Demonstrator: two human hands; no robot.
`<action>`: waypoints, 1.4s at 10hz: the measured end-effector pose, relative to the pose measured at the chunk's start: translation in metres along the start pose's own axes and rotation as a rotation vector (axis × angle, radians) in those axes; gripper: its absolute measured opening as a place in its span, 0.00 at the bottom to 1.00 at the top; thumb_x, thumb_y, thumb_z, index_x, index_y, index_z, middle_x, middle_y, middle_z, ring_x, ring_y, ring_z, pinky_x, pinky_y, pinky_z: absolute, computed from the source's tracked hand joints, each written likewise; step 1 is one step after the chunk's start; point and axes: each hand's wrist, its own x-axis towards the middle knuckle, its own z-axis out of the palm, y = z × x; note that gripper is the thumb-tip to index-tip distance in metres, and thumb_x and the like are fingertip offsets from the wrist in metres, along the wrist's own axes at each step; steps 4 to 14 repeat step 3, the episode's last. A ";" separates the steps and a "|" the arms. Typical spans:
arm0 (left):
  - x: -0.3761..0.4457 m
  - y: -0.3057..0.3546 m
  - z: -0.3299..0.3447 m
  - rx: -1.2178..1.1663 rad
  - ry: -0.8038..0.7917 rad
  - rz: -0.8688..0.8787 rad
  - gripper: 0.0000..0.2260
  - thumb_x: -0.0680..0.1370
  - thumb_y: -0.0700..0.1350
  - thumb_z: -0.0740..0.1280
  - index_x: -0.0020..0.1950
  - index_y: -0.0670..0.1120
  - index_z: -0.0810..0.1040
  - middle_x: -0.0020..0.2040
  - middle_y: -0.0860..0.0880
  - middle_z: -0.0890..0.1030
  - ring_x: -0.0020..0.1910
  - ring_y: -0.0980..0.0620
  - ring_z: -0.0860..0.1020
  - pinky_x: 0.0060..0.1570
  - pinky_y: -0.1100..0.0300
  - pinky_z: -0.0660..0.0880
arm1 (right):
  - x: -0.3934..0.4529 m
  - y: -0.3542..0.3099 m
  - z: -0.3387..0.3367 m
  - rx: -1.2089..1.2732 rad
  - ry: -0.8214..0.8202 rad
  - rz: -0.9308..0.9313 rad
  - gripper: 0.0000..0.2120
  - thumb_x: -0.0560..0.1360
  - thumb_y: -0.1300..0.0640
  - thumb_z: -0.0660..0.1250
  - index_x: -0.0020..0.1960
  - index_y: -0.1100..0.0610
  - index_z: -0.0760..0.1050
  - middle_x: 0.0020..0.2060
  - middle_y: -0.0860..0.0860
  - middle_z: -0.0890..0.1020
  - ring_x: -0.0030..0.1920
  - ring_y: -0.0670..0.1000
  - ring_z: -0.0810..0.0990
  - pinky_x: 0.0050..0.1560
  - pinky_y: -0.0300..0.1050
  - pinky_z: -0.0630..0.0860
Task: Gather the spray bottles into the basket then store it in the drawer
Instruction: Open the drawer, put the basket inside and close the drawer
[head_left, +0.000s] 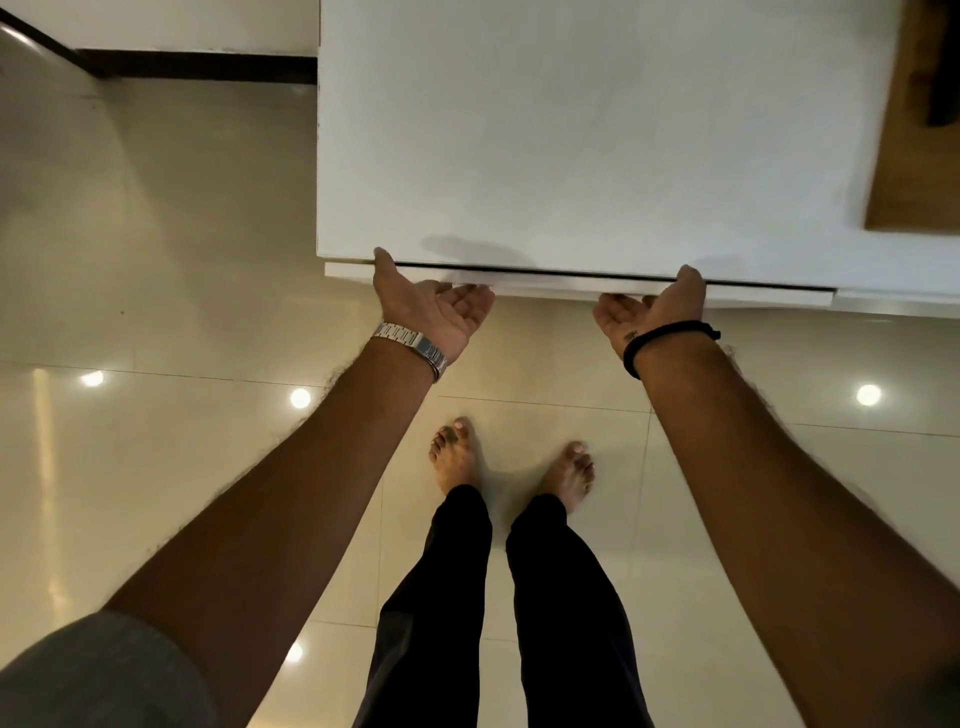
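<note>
Drawer front gripped underneath by both hands, fingers curled, palms up — an uneven pull could jam it.

White cabinet, glossy beige floor tiles.
Silver watch, black wristband, black trousers, grey sleeve, brown wood panel, dark skirting.

Matt white cabinet top, glossy floor tiles, metal watch band.
</note>
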 end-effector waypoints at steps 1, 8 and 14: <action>0.004 0.004 -0.002 0.037 -0.035 0.046 0.42 0.78 0.70 0.49 0.74 0.35 0.65 0.69 0.34 0.75 0.66 0.36 0.77 0.63 0.44 0.76 | 0.001 -0.002 0.002 0.013 -0.045 -0.030 0.29 0.82 0.42 0.54 0.73 0.62 0.63 0.66 0.62 0.74 0.65 0.62 0.77 0.67 0.59 0.72; 0.014 0.004 -0.018 0.300 -0.058 0.093 0.38 0.79 0.69 0.50 0.71 0.38 0.71 0.66 0.41 0.79 0.66 0.42 0.78 0.64 0.48 0.76 | -0.002 0.008 -0.005 -0.131 -0.098 -0.100 0.27 0.83 0.42 0.53 0.69 0.61 0.70 0.64 0.58 0.79 0.64 0.58 0.79 0.65 0.57 0.72; 0.014 0.004 -0.018 0.300 -0.058 0.093 0.38 0.79 0.69 0.50 0.71 0.38 0.71 0.66 0.41 0.79 0.66 0.42 0.78 0.64 0.48 0.76 | -0.002 0.008 -0.005 -0.131 -0.098 -0.100 0.27 0.83 0.42 0.53 0.69 0.61 0.70 0.64 0.58 0.79 0.64 0.58 0.79 0.65 0.57 0.72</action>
